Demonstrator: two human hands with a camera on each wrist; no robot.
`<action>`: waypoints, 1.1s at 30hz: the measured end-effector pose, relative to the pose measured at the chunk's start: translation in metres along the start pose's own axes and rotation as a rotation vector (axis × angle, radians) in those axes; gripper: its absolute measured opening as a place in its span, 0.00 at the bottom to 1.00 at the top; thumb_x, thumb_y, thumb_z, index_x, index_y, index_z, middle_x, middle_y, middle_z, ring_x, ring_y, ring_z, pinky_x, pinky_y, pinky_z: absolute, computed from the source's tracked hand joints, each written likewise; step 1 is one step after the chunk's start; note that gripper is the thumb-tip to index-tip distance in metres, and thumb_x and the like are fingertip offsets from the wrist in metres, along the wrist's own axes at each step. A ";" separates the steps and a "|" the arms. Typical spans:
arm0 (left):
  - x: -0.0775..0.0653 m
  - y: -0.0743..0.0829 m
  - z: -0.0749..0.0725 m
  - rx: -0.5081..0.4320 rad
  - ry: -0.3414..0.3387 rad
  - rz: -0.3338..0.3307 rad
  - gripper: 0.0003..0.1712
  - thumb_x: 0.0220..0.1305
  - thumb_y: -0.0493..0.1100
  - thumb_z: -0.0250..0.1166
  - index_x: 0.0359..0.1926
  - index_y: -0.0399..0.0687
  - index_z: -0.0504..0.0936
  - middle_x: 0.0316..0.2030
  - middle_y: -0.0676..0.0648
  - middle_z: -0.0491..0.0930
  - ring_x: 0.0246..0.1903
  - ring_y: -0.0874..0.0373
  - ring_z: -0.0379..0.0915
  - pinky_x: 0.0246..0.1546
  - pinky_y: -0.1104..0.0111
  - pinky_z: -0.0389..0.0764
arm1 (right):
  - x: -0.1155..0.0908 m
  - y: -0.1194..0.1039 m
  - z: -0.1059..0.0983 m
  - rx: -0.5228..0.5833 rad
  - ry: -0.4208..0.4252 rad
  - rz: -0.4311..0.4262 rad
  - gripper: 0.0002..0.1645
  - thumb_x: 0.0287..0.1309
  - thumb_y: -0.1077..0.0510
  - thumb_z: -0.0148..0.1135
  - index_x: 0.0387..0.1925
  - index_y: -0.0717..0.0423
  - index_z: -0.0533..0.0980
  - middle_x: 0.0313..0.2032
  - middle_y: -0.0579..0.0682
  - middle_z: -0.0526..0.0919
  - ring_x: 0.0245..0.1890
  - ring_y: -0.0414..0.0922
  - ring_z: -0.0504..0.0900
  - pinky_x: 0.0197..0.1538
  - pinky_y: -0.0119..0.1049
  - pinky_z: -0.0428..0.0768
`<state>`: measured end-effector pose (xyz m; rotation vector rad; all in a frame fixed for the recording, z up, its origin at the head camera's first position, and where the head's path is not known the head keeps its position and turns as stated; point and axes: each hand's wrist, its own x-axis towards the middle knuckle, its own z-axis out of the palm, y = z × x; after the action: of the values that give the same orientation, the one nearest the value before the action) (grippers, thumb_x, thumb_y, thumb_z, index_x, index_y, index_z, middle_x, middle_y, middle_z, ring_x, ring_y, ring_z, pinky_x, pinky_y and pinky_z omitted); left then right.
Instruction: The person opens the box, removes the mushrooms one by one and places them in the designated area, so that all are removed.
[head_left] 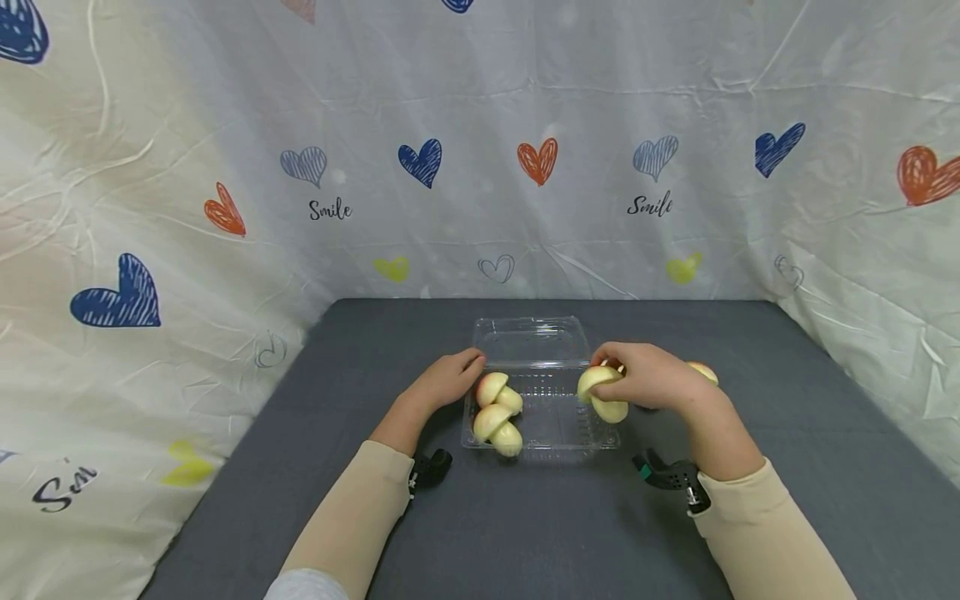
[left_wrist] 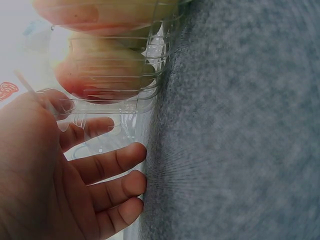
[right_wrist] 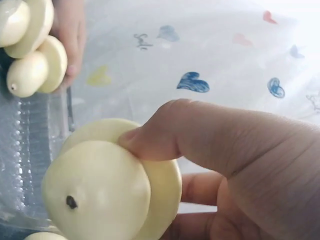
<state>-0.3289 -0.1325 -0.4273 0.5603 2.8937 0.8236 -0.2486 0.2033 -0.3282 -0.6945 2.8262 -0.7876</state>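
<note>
My right hand (head_left: 651, 375) grips a pale toy mushroom (right_wrist: 95, 187) by its cap, over the right end of a clear plastic clamshell box (head_left: 551, 417). In the right wrist view its rounded stem, with a dark spot, faces the camera. Two more mushrooms, one of them this front mushroom (head_left: 497, 427), lie at the left end of the box, pale with reddish cap tops. At the back left corner my left hand (head_left: 448, 379) holds the box, thumb at the rim and the other fingers low beside its wall.
The box's clear lid (head_left: 531, 342) is folded back, away from me. Another mushroom (head_left: 703, 372) lies to the right, partly hidden behind my right hand. A dark grey cloth (head_left: 525, 525) covers the table, and a white curtain (head_left: 480, 225) with hearts hangs behind.
</note>
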 end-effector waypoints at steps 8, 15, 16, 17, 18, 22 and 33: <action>0.000 -0.001 0.000 0.010 0.001 0.004 0.27 0.84 0.56 0.43 0.69 0.50 0.74 0.61 0.44 0.78 0.57 0.48 0.76 0.57 0.51 0.76 | -0.007 0.003 -0.009 0.092 -0.089 0.084 0.29 0.66 0.50 0.67 0.62 0.62 0.76 0.52 0.57 0.79 0.36 0.47 0.76 0.32 0.41 0.77; 0.000 0.000 0.000 0.003 0.002 0.002 0.27 0.84 0.57 0.44 0.69 0.50 0.74 0.60 0.44 0.78 0.56 0.49 0.77 0.56 0.51 0.76 | -0.014 0.010 -0.014 0.132 -0.105 0.087 0.27 0.63 0.53 0.68 0.57 0.66 0.75 0.50 0.59 0.80 0.39 0.48 0.78 0.37 0.41 0.78; 0.000 0.000 0.000 0.005 0.003 0.001 0.27 0.84 0.57 0.44 0.70 0.50 0.74 0.61 0.44 0.78 0.57 0.49 0.76 0.57 0.51 0.76 | -0.014 0.011 -0.015 0.132 -0.112 0.088 0.27 0.62 0.54 0.68 0.57 0.67 0.75 0.50 0.60 0.80 0.39 0.48 0.78 0.38 0.41 0.78; 0.000 0.001 0.000 0.005 0.003 0.000 0.27 0.84 0.57 0.44 0.70 0.50 0.73 0.62 0.44 0.78 0.58 0.48 0.76 0.58 0.51 0.76 | -0.015 0.012 -0.016 0.127 -0.118 0.090 0.27 0.62 0.55 0.69 0.56 0.67 0.74 0.49 0.60 0.80 0.39 0.48 0.79 0.38 0.41 0.78; 0.000 0.001 -0.001 0.005 0.003 -0.002 0.27 0.84 0.57 0.44 0.70 0.50 0.73 0.62 0.44 0.78 0.59 0.48 0.76 0.59 0.51 0.75 | -0.015 0.013 -0.016 0.123 -0.125 0.095 0.26 0.60 0.56 0.69 0.55 0.67 0.74 0.49 0.60 0.80 0.39 0.48 0.79 0.39 0.42 0.78; -0.001 0.001 -0.001 0.006 0.003 0.002 0.27 0.84 0.57 0.43 0.70 0.50 0.74 0.60 0.45 0.79 0.56 0.49 0.77 0.56 0.51 0.76 | -0.016 0.016 -0.018 0.098 -0.152 0.120 0.27 0.56 0.60 0.69 0.54 0.68 0.73 0.48 0.61 0.79 0.39 0.48 0.79 0.40 0.42 0.78; -0.001 0.001 0.000 -0.001 0.005 0.011 0.26 0.84 0.56 0.44 0.69 0.49 0.74 0.59 0.45 0.79 0.53 0.49 0.78 0.54 0.51 0.77 | -0.008 0.020 -0.008 0.031 -0.244 0.215 0.30 0.45 0.69 0.69 0.54 0.69 0.75 0.43 0.56 0.77 0.38 0.50 0.74 0.38 0.41 0.75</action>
<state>-0.3274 -0.1326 -0.4270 0.5751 2.8971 0.8291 -0.2516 0.2260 -0.3321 -0.4383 2.6060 -0.6599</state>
